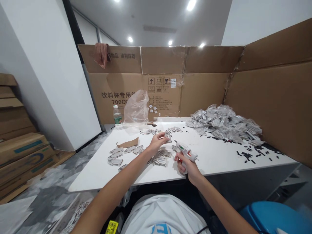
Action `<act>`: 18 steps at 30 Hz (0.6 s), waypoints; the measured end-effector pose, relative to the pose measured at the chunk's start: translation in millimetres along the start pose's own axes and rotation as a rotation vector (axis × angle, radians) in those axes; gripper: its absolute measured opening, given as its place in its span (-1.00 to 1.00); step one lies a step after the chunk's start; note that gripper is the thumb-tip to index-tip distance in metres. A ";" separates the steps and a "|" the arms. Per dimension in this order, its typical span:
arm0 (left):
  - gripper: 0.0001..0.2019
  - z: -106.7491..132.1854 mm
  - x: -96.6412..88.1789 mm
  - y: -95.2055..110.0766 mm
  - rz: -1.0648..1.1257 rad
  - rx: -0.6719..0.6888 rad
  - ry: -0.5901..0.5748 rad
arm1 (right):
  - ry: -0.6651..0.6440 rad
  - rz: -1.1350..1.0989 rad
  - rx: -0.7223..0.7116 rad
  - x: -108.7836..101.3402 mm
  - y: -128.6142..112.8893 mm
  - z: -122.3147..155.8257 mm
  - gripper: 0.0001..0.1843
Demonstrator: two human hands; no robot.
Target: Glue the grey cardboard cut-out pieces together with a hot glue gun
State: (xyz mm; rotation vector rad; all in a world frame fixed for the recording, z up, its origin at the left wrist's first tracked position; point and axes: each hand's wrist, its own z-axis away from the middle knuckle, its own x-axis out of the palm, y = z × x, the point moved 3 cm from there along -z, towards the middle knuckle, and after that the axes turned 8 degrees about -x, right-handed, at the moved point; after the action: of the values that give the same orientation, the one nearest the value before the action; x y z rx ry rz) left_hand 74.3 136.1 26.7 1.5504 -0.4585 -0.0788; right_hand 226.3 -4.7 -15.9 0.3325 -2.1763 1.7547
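My left hand [158, 141] pinches a small grey cardboard cut-out [168, 136] upright between its fingertips over the white table [107, 175]. My right hand [187, 165] grips a white hot glue gun [185, 152] with a red trigger, its thin nozzle pointing up and left towards that cut-out, with a small gap between them. Several grey cut-outs [116, 156] lie left of my hands, and more [159, 159] lie just below them. A brown cardboard strip [128, 142] lies further left.
A heap of plastic-wrapped pieces [219, 122] fills the table's back right, with small black pieces [248, 153] scattered nearby. A water bottle [117, 117] and clear plastic bag [136, 107] stand at the back. Cardboard walls [158, 61] rise behind and right.
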 end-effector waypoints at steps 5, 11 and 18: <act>-0.55 2.0 3.4 -1.3 0.046 -0.023 -0.065 | 0.069 0.003 -0.018 -5.0 4.9 -3.2 -0.44; -0.57 1.5 2.5 -3.9 0.047 -0.039 -0.058 | 0.121 -0.023 -0.038 -6.4 7.1 -5.8 -0.44; -0.61 2.2 0.4 -3.9 0.002 -0.038 -0.003 | 0.123 -0.035 -0.031 -4.5 5.0 -3.5 -0.44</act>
State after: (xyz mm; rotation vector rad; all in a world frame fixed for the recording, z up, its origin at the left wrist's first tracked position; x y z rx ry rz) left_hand 74.8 133.7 22.9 1.5123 -0.4586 -0.0885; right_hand 228.9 -0.3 -21.5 0.2474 -2.0965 1.6754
